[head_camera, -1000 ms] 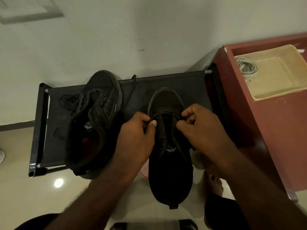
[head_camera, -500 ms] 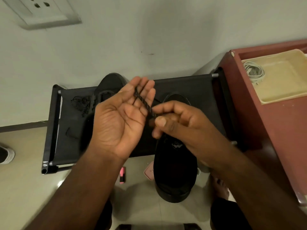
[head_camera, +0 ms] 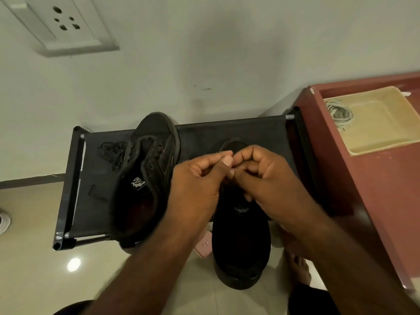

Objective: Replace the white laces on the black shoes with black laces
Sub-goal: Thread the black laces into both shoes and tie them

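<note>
Change: left hand (head_camera: 197,178), raised flat with lace across it half a second ago, is now lowered against right hand (head_camera: 263,178) over near shoe (head_camera: 241,242).
Grip: both narrow, fingertips pinched, seemingly on black lace (head_camera: 219,152); mostly hidden.
Meaning: threading judged resumed at toe eyelets; second shoe (head_camera: 145,178) unlaced.
White laces (head_camera: 341,114): in tray (head_camera: 386,142).
Room: heel overhangs rack (head_camera: 68,189); cabinet (head_camera: 375,189) close at right.

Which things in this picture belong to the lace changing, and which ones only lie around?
Belong to the job: shoe under the hands; second shoe, on its side; loose black lace; left hand and right hand, pinching a second black lace; white laces.

Lying about: rack; cream tray; red table; wall socket; pink object on the floor.
</note>
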The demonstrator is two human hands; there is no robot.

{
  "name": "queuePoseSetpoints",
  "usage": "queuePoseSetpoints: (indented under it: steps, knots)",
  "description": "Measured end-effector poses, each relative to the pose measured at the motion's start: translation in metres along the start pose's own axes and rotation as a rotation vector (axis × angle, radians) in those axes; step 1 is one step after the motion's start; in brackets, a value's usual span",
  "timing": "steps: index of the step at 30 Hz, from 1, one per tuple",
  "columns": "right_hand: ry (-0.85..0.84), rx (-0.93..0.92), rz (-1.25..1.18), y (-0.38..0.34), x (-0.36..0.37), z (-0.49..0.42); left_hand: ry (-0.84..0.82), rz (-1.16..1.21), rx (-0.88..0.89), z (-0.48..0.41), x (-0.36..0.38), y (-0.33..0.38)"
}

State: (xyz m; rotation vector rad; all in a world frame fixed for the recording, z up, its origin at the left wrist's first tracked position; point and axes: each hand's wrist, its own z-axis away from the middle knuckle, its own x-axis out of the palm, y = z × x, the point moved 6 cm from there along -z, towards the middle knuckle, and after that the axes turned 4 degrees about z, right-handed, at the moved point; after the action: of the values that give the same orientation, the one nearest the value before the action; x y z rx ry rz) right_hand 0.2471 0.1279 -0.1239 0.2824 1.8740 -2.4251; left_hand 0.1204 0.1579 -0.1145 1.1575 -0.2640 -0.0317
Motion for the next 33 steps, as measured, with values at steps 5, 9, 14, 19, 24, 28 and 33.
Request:
queuePoseSetpoints:
  steps: [5, 9, 14, 19, 24, 28, 33]
  knots:
    - [0.137, -0.047, 0.120, 0.001, -0.020, -0.002, 0.387, 0.214, 0.182, -0.017, -0.050, 0.019]
    - [0.153, -0.108, 0.086, -0.005, -0.019, -0.001, 0.056, -0.038, 0.049, -0.010, -0.015, 0.005]
    - [0.077, -0.117, 0.110, -0.003, -0.010, -0.001, 0.072, -0.038, 0.040, -0.008, -0.008, -0.005]
    - [0.243, -0.066, 0.144, 0.002, -0.031, -0.002, 0.297, 0.151, 0.065, -0.017, -0.037, 0.005]
    - [0.099, -0.105, 0.116, 0.000, -0.012, -0.003, -0.004, -0.039, 0.025, -0.005, 0.006, -0.010]
    - [0.060, -0.050, 0.236, 0.007, -0.013, -0.003, 0.115, -0.077, 0.091, -0.016, -0.011, -0.009]
    - [0.356, 0.126, -0.117, 0.017, -0.036, -0.005, 0.040, -0.452, 0.113, -0.015, -0.009, -0.017]
